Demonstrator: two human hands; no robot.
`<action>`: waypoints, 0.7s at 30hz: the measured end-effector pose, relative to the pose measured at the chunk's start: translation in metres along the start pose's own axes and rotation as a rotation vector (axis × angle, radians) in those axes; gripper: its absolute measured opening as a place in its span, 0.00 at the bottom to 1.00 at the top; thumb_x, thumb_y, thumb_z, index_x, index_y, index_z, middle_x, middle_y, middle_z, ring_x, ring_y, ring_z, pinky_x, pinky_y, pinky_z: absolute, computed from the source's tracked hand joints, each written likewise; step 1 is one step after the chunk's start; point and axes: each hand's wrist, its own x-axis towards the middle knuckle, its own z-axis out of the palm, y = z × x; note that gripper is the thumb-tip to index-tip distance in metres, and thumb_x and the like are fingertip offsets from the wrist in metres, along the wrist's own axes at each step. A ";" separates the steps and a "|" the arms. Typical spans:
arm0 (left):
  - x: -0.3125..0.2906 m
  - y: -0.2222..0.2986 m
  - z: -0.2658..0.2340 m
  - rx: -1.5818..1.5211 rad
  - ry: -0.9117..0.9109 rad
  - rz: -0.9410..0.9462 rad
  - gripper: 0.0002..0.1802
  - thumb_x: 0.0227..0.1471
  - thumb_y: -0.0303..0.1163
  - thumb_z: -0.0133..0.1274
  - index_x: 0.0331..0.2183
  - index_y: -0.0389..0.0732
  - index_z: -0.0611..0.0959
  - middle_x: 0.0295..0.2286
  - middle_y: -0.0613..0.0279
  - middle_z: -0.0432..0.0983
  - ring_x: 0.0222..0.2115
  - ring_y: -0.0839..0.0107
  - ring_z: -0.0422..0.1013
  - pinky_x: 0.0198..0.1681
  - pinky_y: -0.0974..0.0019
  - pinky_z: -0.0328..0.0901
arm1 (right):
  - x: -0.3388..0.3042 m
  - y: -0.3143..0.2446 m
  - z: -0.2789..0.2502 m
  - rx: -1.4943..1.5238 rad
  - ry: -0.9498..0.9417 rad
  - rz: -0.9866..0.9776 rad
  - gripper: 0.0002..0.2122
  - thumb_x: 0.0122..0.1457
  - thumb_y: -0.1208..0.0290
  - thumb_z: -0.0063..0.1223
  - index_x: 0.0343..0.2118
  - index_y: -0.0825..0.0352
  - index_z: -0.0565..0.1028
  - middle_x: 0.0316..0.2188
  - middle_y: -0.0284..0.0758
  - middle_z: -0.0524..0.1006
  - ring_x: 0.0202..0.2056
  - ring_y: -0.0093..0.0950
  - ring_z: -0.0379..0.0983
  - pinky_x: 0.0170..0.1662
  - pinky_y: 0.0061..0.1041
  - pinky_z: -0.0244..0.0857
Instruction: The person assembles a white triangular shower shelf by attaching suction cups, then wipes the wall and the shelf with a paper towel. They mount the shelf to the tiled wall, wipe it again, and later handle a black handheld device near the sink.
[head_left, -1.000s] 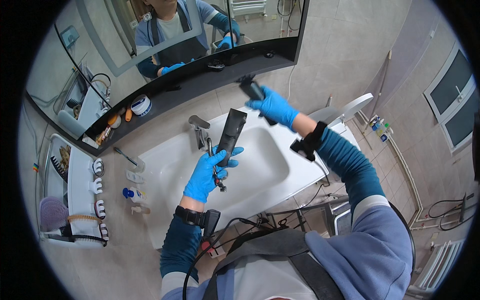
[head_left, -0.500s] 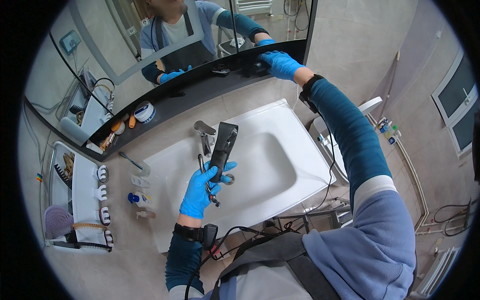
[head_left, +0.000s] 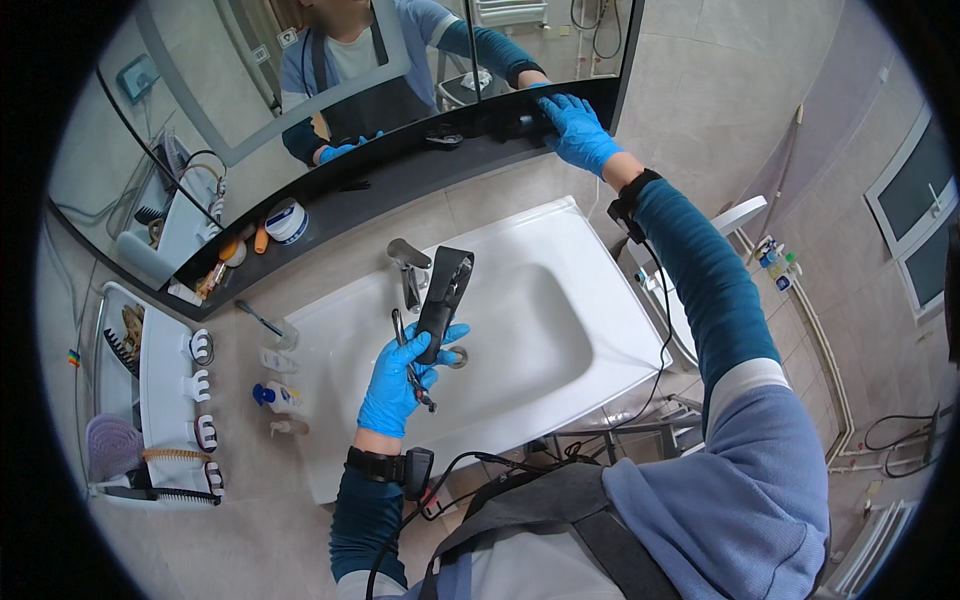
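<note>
Above the white washbasin (head_left: 520, 390), my left hand (head_left: 392, 385) in a blue glove is closed around a long flat black object (head_left: 442, 300) with a shiny end; its kind is unclear. A thin metal tool (head_left: 398, 325), partly hidden, is held in the same hand beside it. At the right end of the dark shelf (head_left: 395, 185) under the mirror, my right hand (head_left: 582, 132), also gloved, rests with its fingers stretched out. Just left of those fingers lies a small dark item (head_left: 525, 122), hard to make out. Another small black thing (head_left: 444, 138) lies farther left.
A tap (head_left: 408, 262) rises at the basin's back edge. On its left stand a cup (head_left: 285, 335) with a toothbrush and a pump bottle (head_left: 278, 397). A white wall rack (head_left: 165, 400) holds brushes and combs. A round tub (head_left: 287, 222) sits on the shelf's left part.
My right hand has shifted slightly right along the shelf, and the small dark item beside its fingers shows more plainly. My left hand keeps its hold, almost unmoved.
</note>
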 end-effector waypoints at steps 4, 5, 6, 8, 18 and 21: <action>0.004 -0.001 0.000 0.030 -0.010 -0.006 0.24 0.55 0.35 0.49 0.51 0.31 0.69 0.45 0.39 0.72 0.29 0.74 0.77 0.13 0.83 0.59 | -0.002 -0.001 0.003 -0.029 0.048 -0.031 0.28 0.51 0.69 0.53 0.58 0.54 0.63 0.56 0.43 0.63 0.58 0.44 0.56 0.62 0.45 0.45; 0.004 -0.002 0.000 0.032 -0.017 -0.011 0.25 0.55 0.35 0.50 0.51 0.31 0.69 0.45 0.39 0.72 0.29 0.74 0.77 0.13 0.83 0.59 | -0.002 -0.001 0.002 -0.044 0.046 -0.045 0.27 0.51 0.69 0.53 0.57 0.55 0.63 0.56 0.42 0.64 0.58 0.44 0.56 0.61 0.45 0.45; 0.005 -0.002 0.000 0.034 -0.023 -0.015 0.25 0.55 0.35 0.50 0.51 0.31 0.69 0.45 0.39 0.72 0.29 0.74 0.77 0.13 0.83 0.60 | -0.002 -0.003 0.001 -0.069 0.051 -0.046 0.26 0.51 0.70 0.53 0.56 0.56 0.64 0.55 0.42 0.65 0.58 0.44 0.56 0.61 0.45 0.46; 0.005 -0.002 0.001 0.032 -0.028 -0.018 0.26 0.55 0.35 0.50 0.51 0.31 0.68 0.45 0.40 0.72 0.29 0.74 0.77 0.13 0.83 0.60 | -0.002 -0.006 -0.002 -0.081 0.075 -0.037 0.25 0.51 0.70 0.53 0.55 0.57 0.65 0.54 0.42 0.66 0.57 0.43 0.58 0.61 0.45 0.47; 0.005 0.003 0.003 0.058 0.025 0.015 0.24 0.56 0.36 0.49 0.51 0.35 0.70 0.44 0.46 0.74 0.30 0.75 0.76 0.15 0.84 0.62 | -0.069 -0.108 -0.019 0.838 -0.232 0.129 0.18 0.57 0.61 0.53 0.45 0.69 0.70 0.38 0.41 0.75 0.36 0.33 0.74 0.39 0.31 0.68; 0.007 0.007 0.005 0.087 0.003 0.009 0.24 0.56 0.37 0.49 0.52 0.36 0.70 0.44 0.47 0.74 0.30 0.74 0.76 0.16 0.83 0.62 | -0.097 -0.140 -0.026 1.176 -0.717 0.269 0.19 0.60 0.54 0.49 0.41 0.67 0.72 0.37 0.37 0.77 0.34 0.25 0.74 0.34 0.24 0.67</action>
